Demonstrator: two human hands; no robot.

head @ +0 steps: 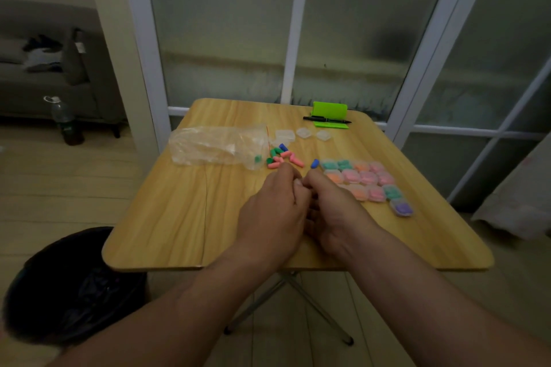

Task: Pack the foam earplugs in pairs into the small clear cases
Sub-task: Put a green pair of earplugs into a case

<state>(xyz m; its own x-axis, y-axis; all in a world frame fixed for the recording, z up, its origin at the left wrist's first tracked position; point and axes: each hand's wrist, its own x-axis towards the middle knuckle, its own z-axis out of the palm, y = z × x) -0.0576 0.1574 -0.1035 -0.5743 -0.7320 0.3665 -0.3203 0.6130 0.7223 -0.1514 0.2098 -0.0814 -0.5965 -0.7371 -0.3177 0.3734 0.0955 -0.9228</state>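
Now left hand (pixel 272 205) & right hand (pixel 334 211) touch, fingers curled; cannot tell what they hold. Blue earplug (pixel 314 163) at their 12 o'clock.

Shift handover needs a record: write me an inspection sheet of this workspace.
Surface: wooden table, metal legs below.
Job's things: loose earplugs beside the plastic bag; empty cases behind them; filled cases in rows on the right.
Clutter: green stand, black pen.
Hands: left hand and right hand meet, fingers curled; what they hold is hidden.
Cables: nothing seen.
Surroundings: black bin, bottle, sofa, glass doors.
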